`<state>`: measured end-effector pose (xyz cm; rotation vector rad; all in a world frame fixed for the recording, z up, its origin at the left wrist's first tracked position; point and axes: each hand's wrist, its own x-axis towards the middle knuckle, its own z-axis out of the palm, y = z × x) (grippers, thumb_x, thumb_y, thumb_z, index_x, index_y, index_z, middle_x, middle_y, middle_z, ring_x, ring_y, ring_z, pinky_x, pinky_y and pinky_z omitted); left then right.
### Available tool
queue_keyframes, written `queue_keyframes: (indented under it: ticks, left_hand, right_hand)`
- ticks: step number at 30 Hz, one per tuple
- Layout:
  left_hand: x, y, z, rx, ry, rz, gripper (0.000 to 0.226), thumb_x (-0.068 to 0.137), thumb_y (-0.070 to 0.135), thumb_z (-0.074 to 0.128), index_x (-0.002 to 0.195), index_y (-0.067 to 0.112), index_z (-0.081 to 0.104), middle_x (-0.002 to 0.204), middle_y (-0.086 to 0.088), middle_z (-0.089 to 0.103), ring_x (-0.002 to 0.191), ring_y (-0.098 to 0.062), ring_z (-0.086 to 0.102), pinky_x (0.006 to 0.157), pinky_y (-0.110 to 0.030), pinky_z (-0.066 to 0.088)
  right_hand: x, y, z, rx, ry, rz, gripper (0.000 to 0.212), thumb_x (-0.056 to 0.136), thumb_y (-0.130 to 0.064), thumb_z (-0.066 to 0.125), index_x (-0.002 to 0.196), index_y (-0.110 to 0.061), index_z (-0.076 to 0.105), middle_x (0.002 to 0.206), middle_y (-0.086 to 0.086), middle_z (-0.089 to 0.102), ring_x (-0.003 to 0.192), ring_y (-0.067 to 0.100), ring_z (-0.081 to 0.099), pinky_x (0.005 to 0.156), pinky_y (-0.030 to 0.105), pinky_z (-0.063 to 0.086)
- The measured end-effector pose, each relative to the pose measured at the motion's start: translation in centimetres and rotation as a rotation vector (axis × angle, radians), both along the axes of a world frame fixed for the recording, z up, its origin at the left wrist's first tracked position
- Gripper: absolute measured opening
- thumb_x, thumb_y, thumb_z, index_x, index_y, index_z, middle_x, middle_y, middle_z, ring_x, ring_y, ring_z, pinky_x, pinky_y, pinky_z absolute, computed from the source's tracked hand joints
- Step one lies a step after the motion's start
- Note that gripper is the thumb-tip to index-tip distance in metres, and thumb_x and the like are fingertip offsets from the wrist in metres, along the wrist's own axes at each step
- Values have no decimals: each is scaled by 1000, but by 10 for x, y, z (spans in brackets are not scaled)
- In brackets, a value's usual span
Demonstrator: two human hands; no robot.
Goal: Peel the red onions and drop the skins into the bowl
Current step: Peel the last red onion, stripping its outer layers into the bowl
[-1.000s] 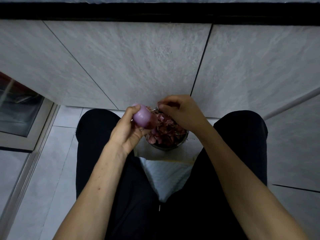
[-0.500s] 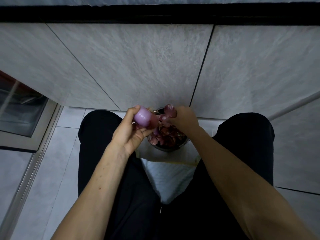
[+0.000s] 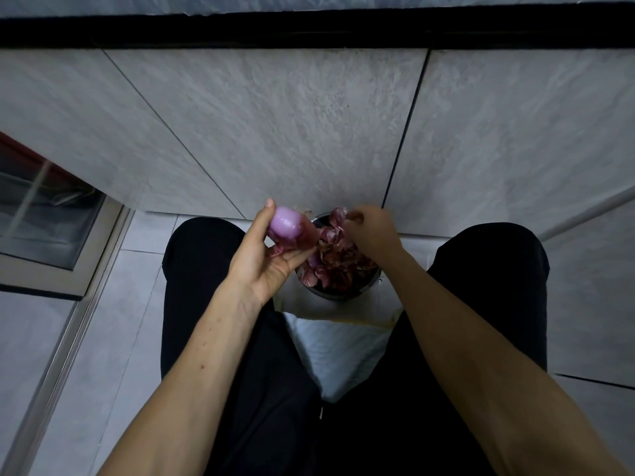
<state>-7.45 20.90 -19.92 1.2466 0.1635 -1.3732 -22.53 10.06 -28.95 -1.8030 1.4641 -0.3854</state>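
From the head view, my left hand [image 3: 264, 255] cradles the red onion [image 3: 287, 223]: thumb up along its 9 o'clock side, fingers curled beneath it, so the bulb sits pinched between thumb and fingertips. The onion's bare, pale purple end points toward 10 o'clock, and a darker flap of loose skin trails off its other end toward 4 o'clock, which makes its long axis run roughly from 10 to 4. It hangs just at the 9 o'clock edge of the bowl [image 3: 338, 293].

My right hand [image 3: 372, 230] is over the far part of the bowl, at about 12 o'clock of it, fingers bent in and pinching a strip of red skin [image 3: 338, 214] that droops from my fingertips toward the heap. How tightly the thumb meets the fingers I cannot tell, since the back of the hand hides them.

The bowl stands on the floor between my knees, piled with peeled skins [image 3: 335, 266]. At its 6 o'clock lies a white cloth [image 3: 340, 352] between my black trousers [image 3: 206, 304].
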Motion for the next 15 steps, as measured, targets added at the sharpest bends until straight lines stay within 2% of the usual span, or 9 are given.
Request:
queue_keyframes:
  ticks: [4, 5, 7, 9, 11, 13, 15]
  left_hand:
    - [1, -1, 2, 5, 61, 31, 83, 77, 50, 78, 138, 1, 51, 124, -32, 62, 102, -44, 71, 78, -53, 61]
    - [2, -1, 3, -10, 75, 4, 82, 80, 53, 74, 137, -1, 52, 123, -32, 63, 104, -43, 71, 80, -51, 61]
    - [3, 1, 9, -44, 73, -110, 80, 87, 62, 61, 134, -2, 56, 122, -30, 67, 110, -40, 69, 90, -48, 59]
    - [4, 4, 17, -57, 23, -198, 78, 92, 68, 49, 127, 0, 62, 119, -26, 70, 110, -37, 70, 93, -45, 58]
    - [5, 6, 22, -38, -87, -261, 76, 93, 71, 43, 123, 4, 65, 113, -20, 74, 102, -32, 74, 79, -40, 63]
    - [5, 10, 28, -23, -230, -317, 73, 93, 71, 41, 120, 10, 68, 107, -15, 76, 93, -26, 76, 62, -31, 61]
    - [6, 16, 30, -52, -330, -355, 69, 89, 70, 47, 125, 14, 66, 112, -15, 75, 91, -25, 76, 58, -27, 58]
  right_hand:
    - [5, 20, 47, -118, -212, 139, 22, 93, -16, 59, 110, -10, 71, 103, 2, 72, 84, 0, 59, 79, 12, 46]
    - [5, 27, 60, -127, -279, 170, 23, 93, -19, 62, 113, -12, 71, 104, -3, 72, 84, -8, 59, 79, 5, 43]
    - [5, 39, 80, -114, -382, 187, 30, 88, -25, 70, 117, -15, 69, 98, -13, 69, 84, -17, 58, 78, 1, 41]
    - [6, 45, 91, -122, -425, 170, 37, 82, -27, 76, 117, -16, 70, 89, -22, 65, 81, -18, 59, 77, 2, 43]
    - [8, 48, 98, -150, -423, 158, 34, 80, -23, 78, 113, -15, 71, 84, -26, 62, 76, -16, 60, 76, 2, 44]
    - [11, 50, 103, -187, -425, 134, 28, 81, -20, 77, 108, -14, 73, 84, -22, 63, 74, -12, 61, 74, 4, 46]
    - [14, 53, 109, -195, -422, 109, 25, 81, -22, 75, 105, -16, 74, 85, -18, 66, 77, -5, 64, 74, 8, 49]
